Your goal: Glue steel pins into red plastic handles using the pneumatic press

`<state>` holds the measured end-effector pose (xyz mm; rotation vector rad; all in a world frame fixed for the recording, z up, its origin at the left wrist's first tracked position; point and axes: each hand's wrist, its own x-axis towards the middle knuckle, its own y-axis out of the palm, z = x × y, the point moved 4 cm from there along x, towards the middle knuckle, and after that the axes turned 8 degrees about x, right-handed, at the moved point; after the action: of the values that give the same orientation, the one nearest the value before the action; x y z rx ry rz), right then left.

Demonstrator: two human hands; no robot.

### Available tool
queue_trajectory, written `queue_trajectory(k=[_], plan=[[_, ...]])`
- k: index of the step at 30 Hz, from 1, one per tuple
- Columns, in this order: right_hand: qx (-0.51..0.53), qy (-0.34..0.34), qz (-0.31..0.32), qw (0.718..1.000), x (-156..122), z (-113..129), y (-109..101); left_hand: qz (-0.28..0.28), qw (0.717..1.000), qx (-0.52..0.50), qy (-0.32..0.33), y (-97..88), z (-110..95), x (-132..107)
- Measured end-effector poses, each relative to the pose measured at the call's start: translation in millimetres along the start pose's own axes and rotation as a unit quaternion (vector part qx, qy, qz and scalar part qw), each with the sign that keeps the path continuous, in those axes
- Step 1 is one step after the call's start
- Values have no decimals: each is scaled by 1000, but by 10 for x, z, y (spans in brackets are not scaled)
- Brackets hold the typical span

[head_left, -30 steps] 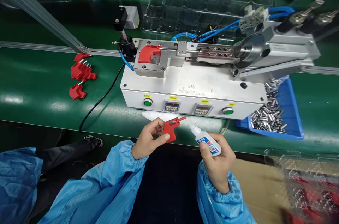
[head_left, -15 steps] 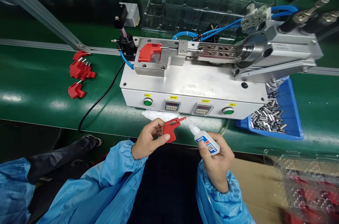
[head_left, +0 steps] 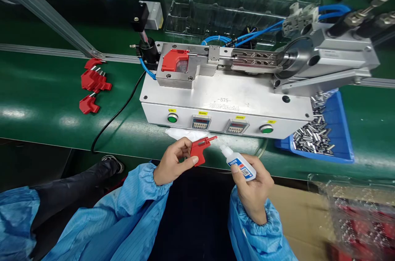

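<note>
My left hand point(head_left: 173, 161) is closed on a small red plastic part point(head_left: 200, 150), held just in front of the grey press machine point(head_left: 225, 102). My right hand point(head_left: 254, 187) grips a white glue bottle point(head_left: 239, 164) with a blue and red label. The bottle's clear nozzle points up and left, close to the tip of the red part. A second red part point(head_left: 174, 60) sits in the machine's metal fixture at the upper left.
Several red parts point(head_left: 92, 86) lie on the green belt at left. A blue tray of small metal pins point(head_left: 317, 131) stands at right. Clear plastic trays point(head_left: 247, 2) are stacked behind the machine. A white cloth point(head_left: 185, 133) lies under the machine's front. A black cable point(head_left: 117, 115) crosses the belt.
Both hands stay as they were, with the nozzle by the red part. The view has shifted slightly.
</note>
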<state>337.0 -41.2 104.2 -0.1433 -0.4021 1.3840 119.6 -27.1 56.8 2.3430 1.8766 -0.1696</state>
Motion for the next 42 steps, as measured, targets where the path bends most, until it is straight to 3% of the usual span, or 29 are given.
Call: queue_trajectory(k=[25, 31, 35, 39, 42], plan=[[23, -2, 8, 1000, -14, -4, 18, 1, 1000, -19, 3, 4, -4, -8], [126, 77, -28, 989, -74, -322, -56, 13, 996, -79, -26, -9, -3, 29], [206, 107, 26, 972, -73, -521, 6, 20, 991, -116, -64, -25, 71, 18], [137, 57, 73, 986, -91, -551, 77, -20, 989, -90, -119, -120, 212, -91], [74, 46, 51, 995, -97, -630, 95, -39, 986, -58, -153, -238, 339, -123]])
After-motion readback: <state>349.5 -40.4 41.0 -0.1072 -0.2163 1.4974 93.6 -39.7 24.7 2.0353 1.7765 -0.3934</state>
